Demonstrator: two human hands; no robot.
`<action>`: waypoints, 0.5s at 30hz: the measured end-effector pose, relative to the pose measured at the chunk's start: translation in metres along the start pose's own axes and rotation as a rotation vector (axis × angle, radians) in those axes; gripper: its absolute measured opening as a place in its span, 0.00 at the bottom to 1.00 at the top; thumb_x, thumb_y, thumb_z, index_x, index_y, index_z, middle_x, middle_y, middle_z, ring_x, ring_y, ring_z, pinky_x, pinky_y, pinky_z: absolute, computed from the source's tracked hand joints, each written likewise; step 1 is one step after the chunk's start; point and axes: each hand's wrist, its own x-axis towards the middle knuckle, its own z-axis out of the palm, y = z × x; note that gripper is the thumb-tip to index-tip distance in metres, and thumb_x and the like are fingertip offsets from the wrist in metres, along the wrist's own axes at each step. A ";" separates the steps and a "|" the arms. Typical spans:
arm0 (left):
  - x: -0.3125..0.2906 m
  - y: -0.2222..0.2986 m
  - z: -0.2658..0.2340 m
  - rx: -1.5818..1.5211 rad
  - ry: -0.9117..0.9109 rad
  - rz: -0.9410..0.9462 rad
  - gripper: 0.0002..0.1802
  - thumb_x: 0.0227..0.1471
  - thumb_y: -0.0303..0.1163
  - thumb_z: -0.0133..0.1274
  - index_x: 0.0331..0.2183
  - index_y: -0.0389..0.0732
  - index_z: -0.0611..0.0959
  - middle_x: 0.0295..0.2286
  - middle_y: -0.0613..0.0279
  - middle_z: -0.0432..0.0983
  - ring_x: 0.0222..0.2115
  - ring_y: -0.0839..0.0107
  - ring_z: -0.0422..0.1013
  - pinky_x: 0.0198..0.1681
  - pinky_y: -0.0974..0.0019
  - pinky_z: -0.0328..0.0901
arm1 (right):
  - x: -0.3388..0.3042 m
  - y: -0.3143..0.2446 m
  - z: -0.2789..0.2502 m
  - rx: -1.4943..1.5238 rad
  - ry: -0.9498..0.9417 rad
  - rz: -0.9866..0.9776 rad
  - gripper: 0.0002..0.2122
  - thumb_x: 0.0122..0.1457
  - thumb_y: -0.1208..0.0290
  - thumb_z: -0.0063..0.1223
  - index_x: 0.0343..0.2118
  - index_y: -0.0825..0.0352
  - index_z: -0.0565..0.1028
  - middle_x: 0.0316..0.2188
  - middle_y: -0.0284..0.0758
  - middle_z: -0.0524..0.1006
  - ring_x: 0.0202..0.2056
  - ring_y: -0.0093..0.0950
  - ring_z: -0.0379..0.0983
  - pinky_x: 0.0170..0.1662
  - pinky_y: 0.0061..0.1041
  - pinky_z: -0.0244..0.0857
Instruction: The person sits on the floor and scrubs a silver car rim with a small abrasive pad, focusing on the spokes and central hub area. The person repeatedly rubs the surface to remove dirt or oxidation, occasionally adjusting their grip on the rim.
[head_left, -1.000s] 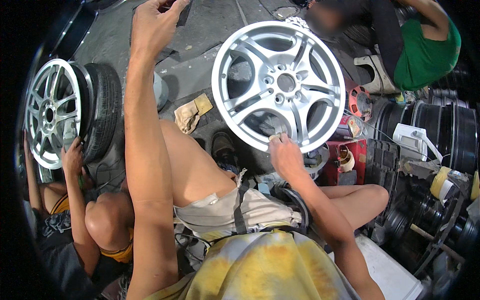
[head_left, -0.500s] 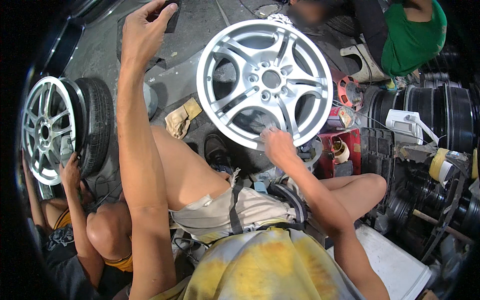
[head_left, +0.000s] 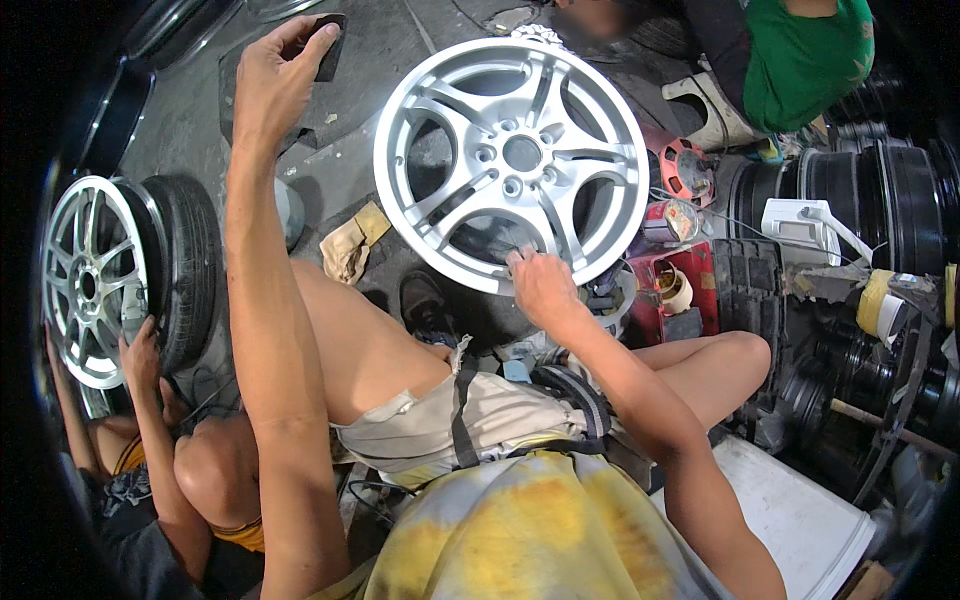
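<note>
A silver alloy wheel rim (head_left: 567, 180) with split spokes and a round centre hole is in front of me. At its near lower edge my right hand (head_left: 543, 288) is closed, thumb and fingertips pressed to the lip. My left arm stretches far forward, left of the wheel. Between the thumb and fingers of my left hand (head_left: 272, 88) is a thin dark sheet (head_left: 331, 50), held away from the rim. I cannot make out its kind.
To the left, another person's hand (head_left: 142, 352) touches a second silver rim (head_left: 88, 285) by a tire (head_left: 183, 270). A crumpled tan cloth (head_left: 350, 245) lies near my knee. On the right are a red box (head_left: 700, 262) and black rims (head_left: 850, 195). Someone in green (head_left: 805, 60) sits beyond.
The whole view has shifted slightly. My left hand sits a little lower in the picture, and more of the dark sheet shows. My right hand stays at the rim's near edge.
</note>
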 end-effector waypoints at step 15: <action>-0.003 0.076 0.024 -0.274 0.010 -0.019 0.08 0.58 0.27 0.55 0.35 0.32 0.84 0.24 0.73 0.75 0.23 0.87 0.66 0.26 0.78 0.61 | -0.117 0.098 -0.007 1.045 -0.349 0.309 0.12 0.65 0.68 0.41 0.32 0.71 0.74 0.25 0.34 0.74 0.32 0.24 0.68 0.40 0.27 0.64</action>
